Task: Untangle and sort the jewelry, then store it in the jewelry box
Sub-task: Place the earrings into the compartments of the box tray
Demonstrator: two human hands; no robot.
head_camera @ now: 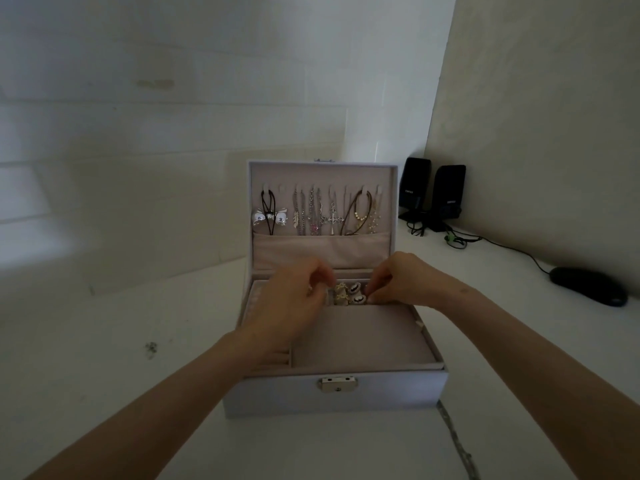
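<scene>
An open pale lilac jewelry box (332, 393) stands in front of me on the white table, its lid upright. Several necklaces (315, 213) hang from hooks inside the lid above a fabric pocket. In a small compartment at the back of the tray sit several earrings (349, 294), gold ones on the left and dark oval ones on the right. My left hand (294, 299) hovers over the left of that compartment with fingers curled; what it pinches is hidden. My right hand (394, 282) pinches something small at the compartment's right edge. The large front compartment (360, 337) holds nothing.
Two black speakers (433, 192) stand in the back right corner with cables trailing. A black mouse (588, 285) lies at the right. A small piece of jewelry (151, 348) lies on the table left of the box. A chain (457, 441) lies at the box's front right.
</scene>
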